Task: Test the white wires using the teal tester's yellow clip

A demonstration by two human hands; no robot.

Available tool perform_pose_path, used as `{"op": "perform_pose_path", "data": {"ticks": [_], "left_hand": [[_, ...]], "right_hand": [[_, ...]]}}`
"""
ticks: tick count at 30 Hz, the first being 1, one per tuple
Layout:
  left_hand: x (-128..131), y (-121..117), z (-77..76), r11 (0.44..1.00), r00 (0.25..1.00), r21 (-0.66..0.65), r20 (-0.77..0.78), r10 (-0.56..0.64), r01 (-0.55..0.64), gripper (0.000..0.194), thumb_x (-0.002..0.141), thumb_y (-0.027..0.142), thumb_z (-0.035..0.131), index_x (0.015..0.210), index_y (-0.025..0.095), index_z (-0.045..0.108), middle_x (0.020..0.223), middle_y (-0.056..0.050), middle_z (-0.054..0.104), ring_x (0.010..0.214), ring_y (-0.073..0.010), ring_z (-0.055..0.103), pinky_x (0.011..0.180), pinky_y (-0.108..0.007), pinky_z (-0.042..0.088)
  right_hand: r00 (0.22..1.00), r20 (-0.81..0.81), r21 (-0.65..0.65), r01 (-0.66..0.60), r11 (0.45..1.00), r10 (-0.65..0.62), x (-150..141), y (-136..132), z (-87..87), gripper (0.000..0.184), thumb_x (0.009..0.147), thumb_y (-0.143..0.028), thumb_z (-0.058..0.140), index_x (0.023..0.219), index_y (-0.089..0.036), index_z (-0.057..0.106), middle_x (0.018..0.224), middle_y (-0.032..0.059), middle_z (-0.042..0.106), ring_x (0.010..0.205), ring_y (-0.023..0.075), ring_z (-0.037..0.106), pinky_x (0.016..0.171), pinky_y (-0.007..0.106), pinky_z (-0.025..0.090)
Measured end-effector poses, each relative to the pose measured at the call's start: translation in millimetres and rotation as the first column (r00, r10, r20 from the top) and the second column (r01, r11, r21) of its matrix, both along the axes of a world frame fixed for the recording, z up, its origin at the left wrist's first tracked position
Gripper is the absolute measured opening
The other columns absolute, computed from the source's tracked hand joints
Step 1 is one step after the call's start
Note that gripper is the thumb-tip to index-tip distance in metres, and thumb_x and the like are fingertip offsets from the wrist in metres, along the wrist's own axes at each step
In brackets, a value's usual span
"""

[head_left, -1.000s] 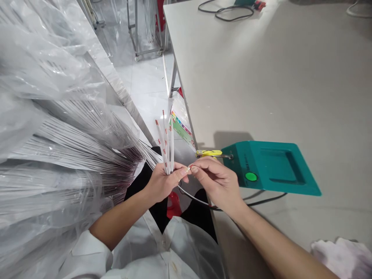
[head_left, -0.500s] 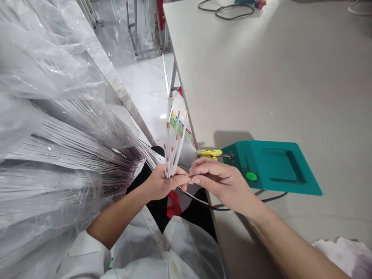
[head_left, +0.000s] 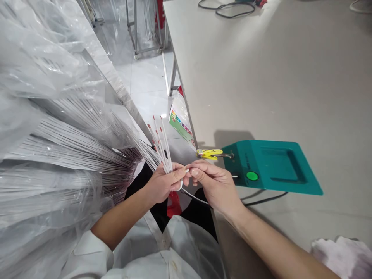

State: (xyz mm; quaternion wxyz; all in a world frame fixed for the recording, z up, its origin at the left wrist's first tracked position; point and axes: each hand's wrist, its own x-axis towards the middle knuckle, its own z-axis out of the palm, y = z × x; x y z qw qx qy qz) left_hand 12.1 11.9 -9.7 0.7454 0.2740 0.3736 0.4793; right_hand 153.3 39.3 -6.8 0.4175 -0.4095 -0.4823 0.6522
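Note:
Several white wires [head_left: 163, 145] with reddish-brown tips stand up out of my left hand [head_left: 164, 184], whose fingers are wrapped round them. My right hand [head_left: 216, 186] pinches a short white wire end right against the left thumb and fingers; the tip itself is mostly hidden by the fingertips. Just beyond the right hand lies a teal tester box [head_left: 276, 164] with a lit green button [head_left: 252, 176]. A yellow clip [head_left: 209, 154] sticks out from its left side, close above the right knuckles.
Large bundles of white wires [head_left: 72, 151] under clear plastic [head_left: 43, 50] fill the left side. The grey table [head_left: 261, 85] bears a black cable [head_left: 232, 9] and a whitish cloth [head_left: 343, 255]. A printed box [head_left: 181, 124] stands beside the table edge.
The upright wires swung right, then back left. My right hand moved right, its fingers loosening at the wire end, then came back left into a pinch. The left hand keeps its hold.

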Motion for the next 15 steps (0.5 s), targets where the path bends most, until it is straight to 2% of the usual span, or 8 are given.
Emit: {"op": "perform_pose_path", "data": {"ticks": [2,5,8,9,11,13,15], "left_hand": [[0,-2,-1.4,1.000,0.998,0.018,-0.068,0.004,-0.003,0.032,0.076,0.042,0.063,0.069,0.011,0.059,0.059,0.001,0.054,0.038,-0.0008,0.030,0.039,-0.021,0.017],[-1,-4,1.0,0.998,0.964,0.065,-0.265,0.027,-0.010,0.030,0.077,0.041,0.061,0.071,0.011,0.062,0.054,0.002,0.051,0.041,-0.0029,0.033,0.040,-0.021,0.020],[-1,-6,7.1,0.997,0.904,0.077,-0.424,0.053,-0.023,0.030,0.075,0.040,0.063,0.069,0.011,0.064,0.045,0.005,0.040,0.044,-0.0053,0.034,0.043,-0.022,0.024],[-1,-6,8.9,0.997,0.892,0.070,-0.449,0.056,-0.028,0.030,0.074,0.041,0.063,0.067,0.012,0.064,0.045,0.005,0.039,0.044,-0.0058,0.034,0.044,-0.022,0.024],[0,-7,10.6,0.998,0.878,0.057,-0.474,0.063,-0.041,0.031,0.074,0.042,0.062,0.065,0.012,0.063,0.046,0.004,0.040,0.046,-0.0065,0.034,0.045,-0.023,0.024],[0,-7,9.7,0.997,0.871,0.067,-0.485,0.071,-0.044,0.031,0.074,0.041,0.062,0.065,0.012,0.064,0.048,0.003,0.043,0.047,-0.0071,0.035,0.046,-0.023,0.025],[-1,-8,7.2,0.996,0.873,0.078,-0.483,0.071,-0.038,0.031,0.074,0.041,0.062,0.064,0.012,0.064,0.049,0.003,0.044,0.048,-0.0075,0.035,0.046,-0.023,0.025]], "right_hand": [[0.997,0.051,0.053,0.047,0.997,-0.050,-1,-1,0.8,0.007,0.073,-0.029,0.070,0.074,-0.023,0.073,0.072,0.0013,0.065,0.055,0.0094,0.054,0.049,0.024,0.044],[0.984,0.145,0.175,0.080,0.981,-0.106,0,-1,1.8,0.007,0.074,-0.027,0.068,0.071,-0.022,0.071,0.069,0.0012,0.065,0.058,0.0116,0.057,0.052,0.026,0.047],[0.937,0.307,0.400,0.031,0.916,-0.166,2,1,2.9,0.008,0.077,-0.024,0.064,0.072,-0.021,0.069,0.069,0.0025,0.066,0.063,0.0140,0.060,0.057,0.028,0.050],[0.911,0.366,0.495,-0.016,0.869,-0.192,4,1,3.1,0.009,0.079,-0.022,0.062,0.073,-0.021,0.068,0.070,0.0030,0.066,0.064,0.0143,0.061,0.058,0.028,0.050],[0.844,0.467,0.673,-0.147,0.725,-0.262,7,2,3.0,0.011,0.081,-0.018,0.057,0.077,-0.020,0.067,0.073,0.0044,0.066,0.067,0.0146,0.062,0.060,0.028,0.051],[0.776,0.525,0.792,-0.294,0.535,-0.350,11,3,2.7,0.012,0.081,-0.015,0.055,0.081,-0.019,0.066,0.078,0.0060,0.066,0.070,0.0154,0.062,0.063,0.028,0.051],[0.715,0.548,0.834,-0.429,0.346,-0.434,15,5,2.7,0.013,0.079,-0.013,0.055,0.084,-0.019,0.065,0.081,0.0065,0.067,0.071,0.0160,0.063,0.064,0.028,0.051]]}}
